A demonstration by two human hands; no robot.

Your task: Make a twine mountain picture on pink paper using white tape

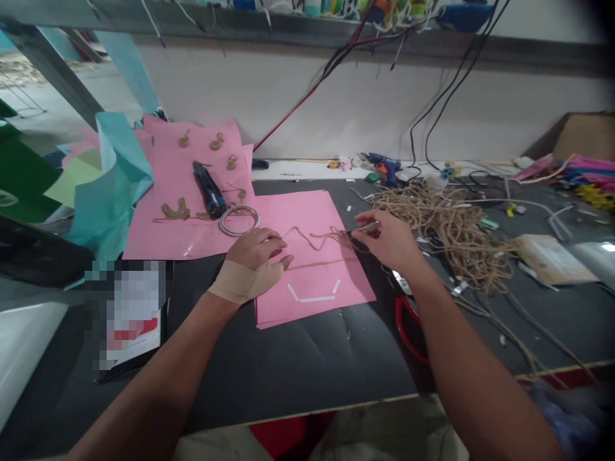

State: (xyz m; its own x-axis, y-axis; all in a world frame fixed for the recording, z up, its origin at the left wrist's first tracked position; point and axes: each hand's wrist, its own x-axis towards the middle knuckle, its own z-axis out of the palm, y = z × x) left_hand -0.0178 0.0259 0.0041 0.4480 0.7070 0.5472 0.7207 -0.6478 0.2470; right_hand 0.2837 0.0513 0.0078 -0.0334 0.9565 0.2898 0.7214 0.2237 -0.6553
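My left hand (254, 253), with a tan wrap around the wrist and palm, rests on the left edge of a pink sheet (312, 208). Its fingers lie on the paper with the thumb apart, beside the left ends of the twine. A bent length of brown twine (314, 244) runs zigzag across the sheet, with a straighter strand below. White strips (317, 299) form an open angular shape near the sheet's front. My right hand (389, 240) pinches thin metal tweezers (368, 226), their tips at frayed twine on the sheet's right side.
Red-handled scissors (408, 330) lie under my right forearm, near a tangled twine heap (446, 224). On the left pink paper (144, 224) are a utility knife (209, 189), a metal ring (239, 220) and small twine coils (217, 141). A glue gun (384, 165) lies behind.
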